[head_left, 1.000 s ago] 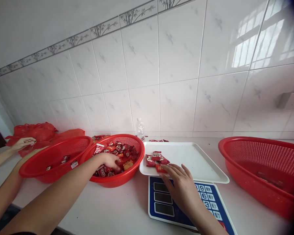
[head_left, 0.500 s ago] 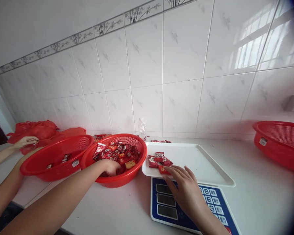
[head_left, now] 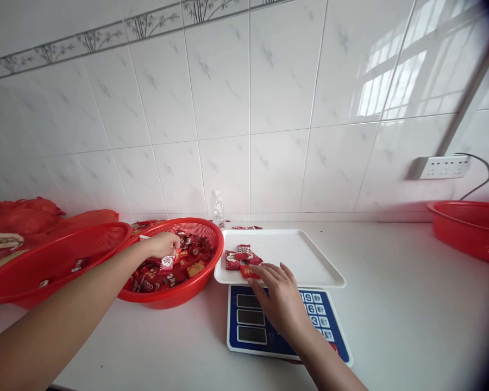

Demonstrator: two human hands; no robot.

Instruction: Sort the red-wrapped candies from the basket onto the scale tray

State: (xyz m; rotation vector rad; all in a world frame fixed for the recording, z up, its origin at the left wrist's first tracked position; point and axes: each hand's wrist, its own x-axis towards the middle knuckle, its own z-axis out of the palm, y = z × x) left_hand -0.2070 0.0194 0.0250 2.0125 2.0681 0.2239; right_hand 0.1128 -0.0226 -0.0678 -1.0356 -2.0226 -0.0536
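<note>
My left hand (head_left: 164,244) is over a red plastic basket (head_left: 169,300) filled with small wrapped snack packets. Its fingers are closed on a red-and-white snack packet (head_left: 168,263). Several dark red packets (head_left: 243,252) lie at the left end of a white tray (head_left: 307,260) on a weighing scale (head_left: 238,350). At the tray's near edge, my right hand (head_left: 280,296) has its fingers stretched out and touches a bright red packet (head_left: 249,271). That hand covers part of the scale's blue keypad.
Left of the filled basket is another red basket (head_left: 120,233) holding a few packets. Another person's hand (head_left: 2,241) is by red mesh bags (head_left: 22,217) at far left. A clear bottle (head_left: 217,209) stands against the wall, and a red basin (head_left: 468,231) is at right.
My left hand has risen from among the packets and moved toward the basket's back. My right hand stays by the bright red packet. The view has turned right.
</note>
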